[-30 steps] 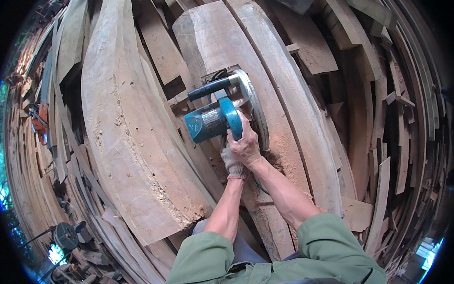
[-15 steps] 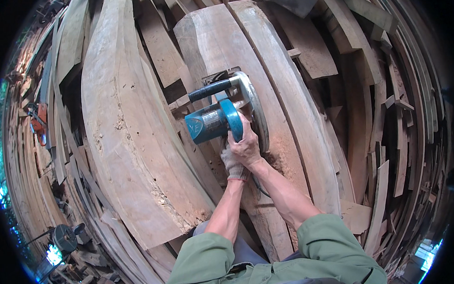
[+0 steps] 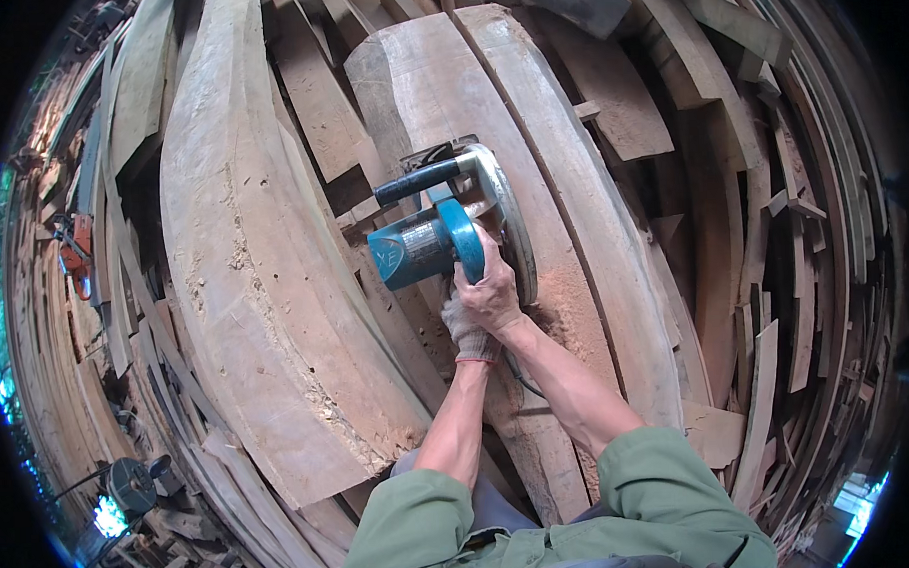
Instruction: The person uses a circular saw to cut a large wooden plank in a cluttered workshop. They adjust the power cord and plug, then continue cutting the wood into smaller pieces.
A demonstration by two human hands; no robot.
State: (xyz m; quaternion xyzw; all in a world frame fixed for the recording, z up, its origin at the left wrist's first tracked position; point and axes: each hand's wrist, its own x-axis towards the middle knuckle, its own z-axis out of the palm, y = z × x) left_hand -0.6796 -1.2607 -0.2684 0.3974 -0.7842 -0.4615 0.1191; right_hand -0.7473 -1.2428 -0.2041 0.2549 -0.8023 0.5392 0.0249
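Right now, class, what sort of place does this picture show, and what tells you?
Probably a timber yard or sawmill: broad wooden slabs and loose boards crowd the view, and sawdust lies beside a handheld circular saw.

Place: a woodworking shop or timber yard
Power tools: teal circular saw (image 3: pixel 457 224) at the centre, orange chainsaw (image 3: pixel 76 259) at nine o'clock near the rim
Timber: broad rough-sawn slab (image 3: pixel 259 281) toward nine, long planks (image 3: pixel 804 302) crowded together at three
Sawdust (image 3: pixel 574 342): loose on the wood toward four
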